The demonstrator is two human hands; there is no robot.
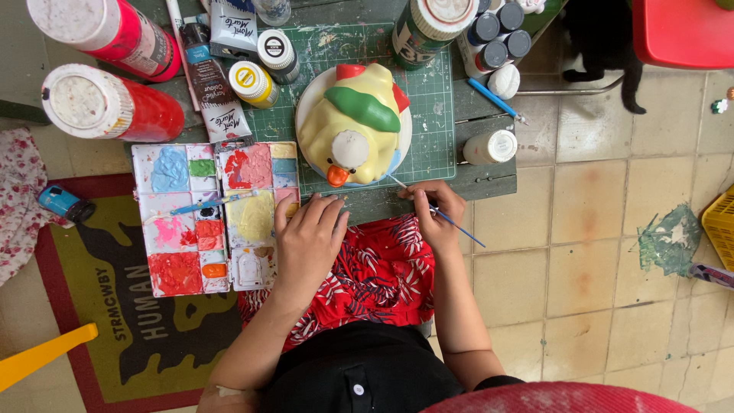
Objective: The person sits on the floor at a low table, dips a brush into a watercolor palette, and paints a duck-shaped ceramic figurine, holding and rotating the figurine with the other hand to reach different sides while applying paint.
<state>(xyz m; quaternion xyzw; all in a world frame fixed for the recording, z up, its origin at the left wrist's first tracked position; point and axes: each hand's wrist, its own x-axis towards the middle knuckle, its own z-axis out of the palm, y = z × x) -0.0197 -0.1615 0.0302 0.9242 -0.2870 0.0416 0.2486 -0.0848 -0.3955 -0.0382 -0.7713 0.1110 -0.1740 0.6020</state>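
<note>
Head view: yellow duck figure (353,126) on a white plate (306,103), middle of the green cutting mat (432,99).

Right hand (434,210) at the worktop's near edge, fingers pinching a thin blue paintbrush (447,216), bristle tip just beside the duck's base. Left hand (308,241) lies flat, fingers pressed together, touching the paint palette (214,218) at the near-left corner. Red paint bottles (115,103) stand far left.

Small dark green table (489,180) on a tiled floor, pretty packed

A green cutting mat (436,99) sits mid-table with a yellow duck figure (353,122) on it. Left of the mat: paint palette (206,218), two red bottles (115,103), paint tubes (214,84). Right of it: a white jar (489,147) and blue brush (495,99).
</note>
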